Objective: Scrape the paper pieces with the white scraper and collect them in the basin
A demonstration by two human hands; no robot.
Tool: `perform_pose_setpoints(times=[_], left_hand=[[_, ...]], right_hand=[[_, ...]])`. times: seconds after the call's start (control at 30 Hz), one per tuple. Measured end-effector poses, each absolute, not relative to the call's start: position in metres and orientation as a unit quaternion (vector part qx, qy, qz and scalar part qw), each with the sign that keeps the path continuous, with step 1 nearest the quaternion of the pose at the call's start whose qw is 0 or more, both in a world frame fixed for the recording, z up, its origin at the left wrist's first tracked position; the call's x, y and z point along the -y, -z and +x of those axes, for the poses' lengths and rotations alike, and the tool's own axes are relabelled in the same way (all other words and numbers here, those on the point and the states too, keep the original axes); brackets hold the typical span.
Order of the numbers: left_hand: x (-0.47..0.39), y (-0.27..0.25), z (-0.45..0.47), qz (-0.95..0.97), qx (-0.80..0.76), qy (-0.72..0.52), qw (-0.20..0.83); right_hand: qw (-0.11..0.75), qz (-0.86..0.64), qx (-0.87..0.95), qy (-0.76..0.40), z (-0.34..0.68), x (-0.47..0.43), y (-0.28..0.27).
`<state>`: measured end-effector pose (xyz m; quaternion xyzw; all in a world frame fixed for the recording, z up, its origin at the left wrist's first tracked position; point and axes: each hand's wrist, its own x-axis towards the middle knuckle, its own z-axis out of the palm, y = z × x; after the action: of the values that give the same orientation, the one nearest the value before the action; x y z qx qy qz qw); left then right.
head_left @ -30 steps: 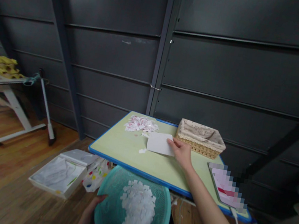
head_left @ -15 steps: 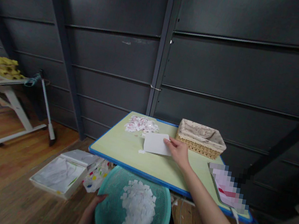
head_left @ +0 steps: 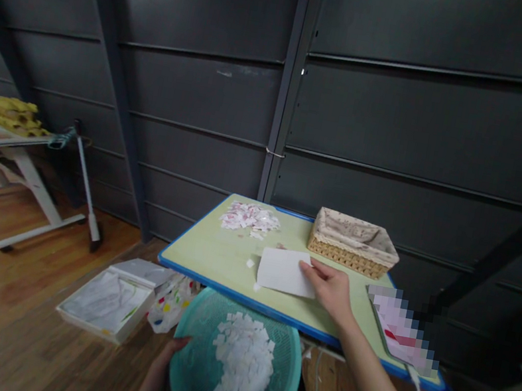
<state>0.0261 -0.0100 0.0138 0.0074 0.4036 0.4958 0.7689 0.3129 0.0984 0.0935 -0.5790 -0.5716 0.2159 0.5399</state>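
Observation:
My right hand (head_left: 328,287) pinches the right edge of a white card (head_left: 285,271) and holds it low over the pale green tabletop (head_left: 201,247). Two small white paper pieces (head_left: 250,263) lie by the card's left side. Below the table's front edge, my left hand (head_left: 168,362) grips the left rim of a teal mesh basket (head_left: 189,372), thumb over the rim. A heap of small white paper squares (head_left: 244,362) fills the basket's middle. Farther back on the table is a pile of pinkish-white paper scraps (head_left: 249,218).
A lined wicker basket (head_left: 351,255) stands at the table's back right. A pixelated flat device (head_left: 396,327) with a white cable lies at the right edge. On the floor at left are an open white box (head_left: 108,303) and a dotted plastic bag (head_left: 174,301).
My right hand has drawn the white card toward me and slightly right, nearer the table's front edge. My left hand keeps its grip on the teal basket.

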Motion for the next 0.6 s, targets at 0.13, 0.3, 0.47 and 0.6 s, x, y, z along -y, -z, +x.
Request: perform_pose_setpoints(times=[0.13, 0.3, 0.47, 0.6], left_hand=[[0.009, -0.019, 0.028, 0.055, -0.456, -0.505, 0.731], [0.008, -0.018, 0.027, 0.061, -0.458, -0.499, 0.733], [0.009, -0.013, 0.025, 0.089, -0.470, -0.503, 0.720], [0.010, -0.014, 0.025, 0.101, -0.474, -0.502, 0.716]], right_hand=[[0.513, -0.554, 0.597, -0.272, 0.307, -0.087, -0.095], [0.552, -0.552, 0.573, -0.250, 0.299, -0.111, -0.096], [0.559, -0.537, 0.600, -0.196, 0.291, -0.127, -0.095], [0.553, -0.554, 0.594, -0.185, 0.297, -0.124, -0.097]])
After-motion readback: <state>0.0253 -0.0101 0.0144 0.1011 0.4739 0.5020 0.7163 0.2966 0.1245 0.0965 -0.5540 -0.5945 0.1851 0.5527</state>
